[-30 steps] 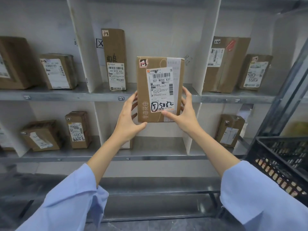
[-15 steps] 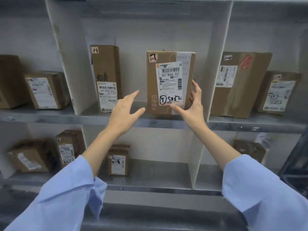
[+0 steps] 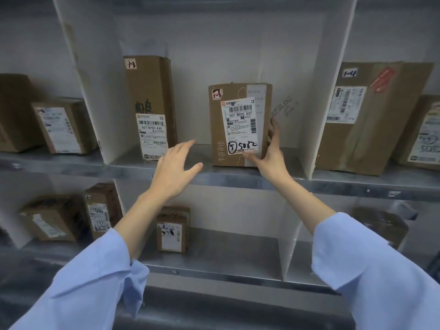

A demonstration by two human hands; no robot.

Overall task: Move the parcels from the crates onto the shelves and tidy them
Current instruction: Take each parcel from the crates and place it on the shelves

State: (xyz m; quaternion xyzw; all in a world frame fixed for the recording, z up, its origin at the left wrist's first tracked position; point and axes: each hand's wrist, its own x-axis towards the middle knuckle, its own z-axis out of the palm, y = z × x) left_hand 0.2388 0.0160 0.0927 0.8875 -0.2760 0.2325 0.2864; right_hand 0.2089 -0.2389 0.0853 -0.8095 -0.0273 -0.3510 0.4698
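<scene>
A brown cardboard parcel (image 3: 239, 125) with a white label marked "5082" stands upright on the upper metal shelf (image 3: 233, 181), in the middle bay. My right hand (image 3: 270, 158) holds its lower right corner, thumb across the front and fingers along the right side. My left hand (image 3: 175, 170) hovers to the left of the parcel with fingers spread and relaxed, touching nothing. A taller brown parcel (image 3: 151, 106) marked "13" stands at the left of the same bay.
White dividers (image 3: 88, 79) (image 3: 326, 91) bound the bay. More parcels stand in the left bay (image 3: 60, 126), the right bay (image 3: 366, 117) and on the lower shelf (image 3: 172, 231). Bare shelf shows between the two parcels in the middle bay.
The parcel went from both hands in front of the shelves to standing on the upper shelf. My left hand let go and drew away to the left; my right hand stays on it.
</scene>
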